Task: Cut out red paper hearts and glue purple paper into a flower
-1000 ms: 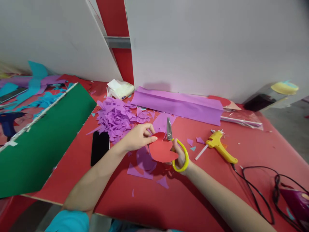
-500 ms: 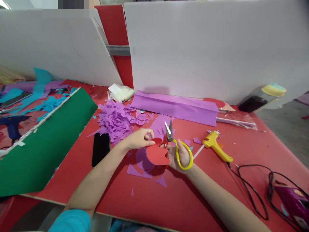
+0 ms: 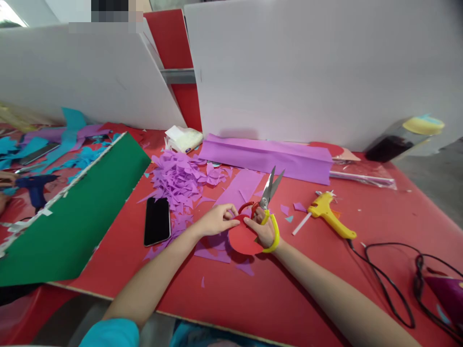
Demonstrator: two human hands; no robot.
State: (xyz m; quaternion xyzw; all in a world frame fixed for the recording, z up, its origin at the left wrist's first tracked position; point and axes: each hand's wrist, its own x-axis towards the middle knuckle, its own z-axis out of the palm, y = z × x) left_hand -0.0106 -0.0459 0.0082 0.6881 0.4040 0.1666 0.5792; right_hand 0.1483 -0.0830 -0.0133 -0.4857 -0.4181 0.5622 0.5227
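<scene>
Bench (image 3: 217, 299), red-topped: spread before you.

White panel (image 3: 311, 72): upright along the far side.

Green panel (image 3: 83, 212), one edge ragged and white: slants across the left of your bench.

Purple sheet (image 3: 267, 159), long and creased: far middle, just in front of the white panel.

Purple cut pieces (image 3: 177, 178), heaped: left of middle, with looser pieces reaching nearer to you.

Your left hand (image 3: 219, 219), one: grip closed, thumb and fingers pinching the far left edge of the red paper.

Your right hand (image 3: 265, 231), one: grip closed around the scissors' handle, your thumb also pressing on the red paper from the right.

Yellow glue gun (image 3: 327, 214), black cord attached: lies right of your right hand, white stick pointing near and left.

Yellow-handled scissors (image 3: 269, 193): in your right hand, blades parted and pointing far, tips well apart from the paper.

Phone (image 3: 157, 221), dark screen up: near the heap, left of your left hand.

Red paper (image 3: 246, 238), rounded: between your two hands, near middle, over purple scraps.

Blue scrap (image 3: 289, 219), small: left of the glue gun.
</scene>
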